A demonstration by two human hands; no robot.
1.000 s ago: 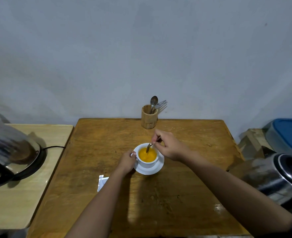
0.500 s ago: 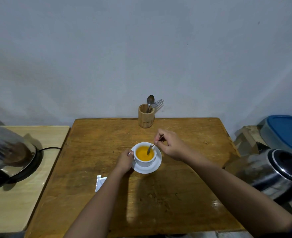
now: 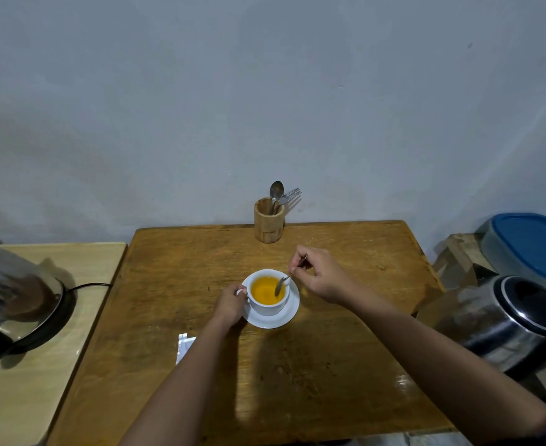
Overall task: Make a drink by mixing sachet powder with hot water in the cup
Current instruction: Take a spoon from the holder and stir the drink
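Note:
A white cup [image 3: 268, 306] filled with orange drink stands on a white saucer [image 3: 284, 318] in the middle of the wooden table [image 3: 329, 365]. My left hand [image 3: 230, 303] pinches the cup's handle on its left side. My right hand [image 3: 318, 275] holds a metal spoon [image 3: 283, 283] by the handle, its bowl dipped into the drink at the cup's right side. A silvery sachet [image 3: 185, 346] lies on the table to the lower left, partly hidden by my left forearm.
A wooden holder [image 3: 268, 225] with a spoon and forks stands at the table's far edge. A steel kettle [image 3: 11, 300] sits on its base on the pale side table at left. Another steel kettle [image 3: 503, 326] and a blue-lidded container [image 3: 532, 249] are at right.
The spoon has shifted from the left-centre of the cup toward its right side. My left hand stays on the handle. The view has drifted a little.

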